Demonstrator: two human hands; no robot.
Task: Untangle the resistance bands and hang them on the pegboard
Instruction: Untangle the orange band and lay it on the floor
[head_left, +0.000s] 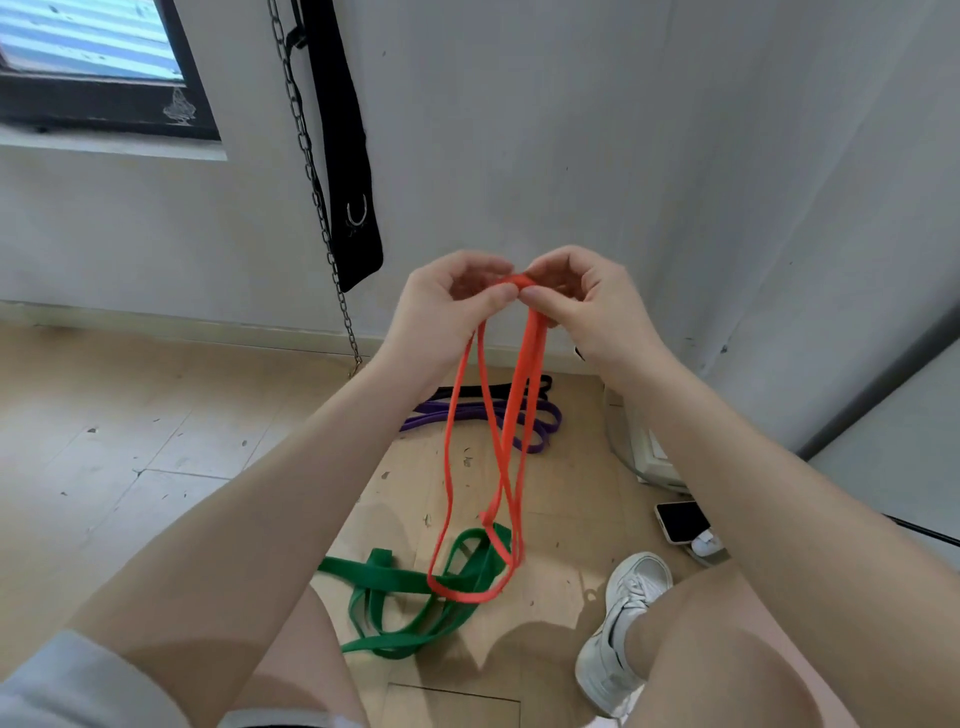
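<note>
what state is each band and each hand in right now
orange band: held up at its top by both hands, loops hanging twisted
green band: on the floor, tangled
purple band: on the floor by the wall
black band: on the floor behind the purple band
left hand: pinches the orange band
right hand: pinches the orange band
phone: on the floor, screen dark

Looked like a home workout corner: plain white walls, worn wood-look floor (156, 415), window (93, 62), black strap (343, 156) w/ chain (311, 171) hanging on wall, resistance bands (405, 587) on floor.
</note>
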